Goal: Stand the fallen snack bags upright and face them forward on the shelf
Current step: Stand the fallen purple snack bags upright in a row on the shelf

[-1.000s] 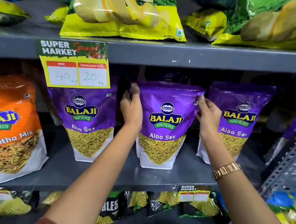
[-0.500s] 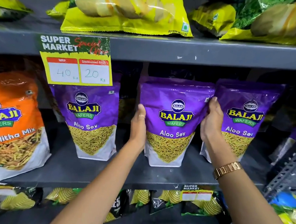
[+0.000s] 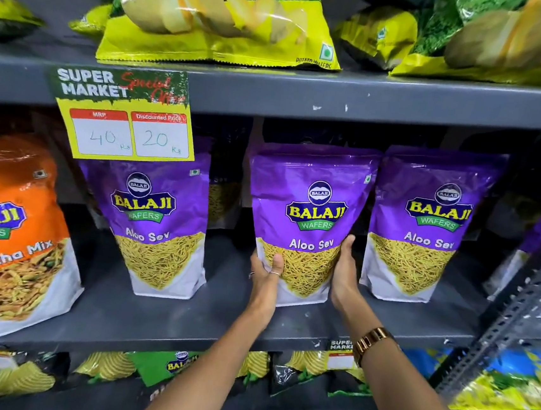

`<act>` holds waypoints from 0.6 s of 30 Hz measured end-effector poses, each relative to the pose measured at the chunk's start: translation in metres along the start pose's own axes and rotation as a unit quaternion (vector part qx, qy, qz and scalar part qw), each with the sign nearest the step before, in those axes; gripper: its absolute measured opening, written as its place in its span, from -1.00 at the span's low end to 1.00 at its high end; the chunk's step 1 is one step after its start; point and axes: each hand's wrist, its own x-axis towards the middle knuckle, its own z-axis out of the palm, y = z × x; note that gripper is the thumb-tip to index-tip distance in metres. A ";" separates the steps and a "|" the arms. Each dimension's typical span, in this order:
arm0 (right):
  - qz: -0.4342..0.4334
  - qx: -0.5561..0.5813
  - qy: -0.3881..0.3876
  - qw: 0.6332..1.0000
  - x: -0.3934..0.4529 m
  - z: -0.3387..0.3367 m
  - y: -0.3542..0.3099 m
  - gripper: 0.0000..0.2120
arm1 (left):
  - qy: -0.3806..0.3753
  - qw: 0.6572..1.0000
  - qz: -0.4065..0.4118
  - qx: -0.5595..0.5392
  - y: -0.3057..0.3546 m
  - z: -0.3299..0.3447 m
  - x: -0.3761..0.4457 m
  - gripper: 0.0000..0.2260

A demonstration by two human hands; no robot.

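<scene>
Here the left hand (image 3: 266, 272) and right hand (image 3: 343, 271) clasp the lower sides of the middle Aloo Sev bag (image 3: 308, 215), upright on the grey shelf (image 3: 159, 319). It looks light, crinkly and slippery, so gripping low near its base seems wisest.

Both forearms extend forward and upward from the lower edge of the view, bare to the wrist. Left hand (image 3: 266, 272): upright, palm turned inward, thumb pointing up, a ring on one finger. Right hand (image 3: 345, 273): upright, palm facing the left hand, thumb raised. The right wrist carries a gold watch (image 3: 373, 342). The hands stand near each other at equal height.
</scene>
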 end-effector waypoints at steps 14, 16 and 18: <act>-0.334 -0.076 0.216 0.915 -0.031 0.003 0.002 -0.72 | 0.200 0.973 0.103 0.059 -0.005 -0.050 -0.001 -0.86; -0.412 -0.084 0.218 0.881 -0.041 0.015 -0.003 -0.76 | 0.251 0.956 0.137 0.059 0.004 -0.071 0.000 -0.83; -0.468 -0.094 0.193 0.857 -0.052 0.035 -0.006 -0.80 | 0.277 0.947 0.148 0.060 0.015 -0.092 0.004 -0.77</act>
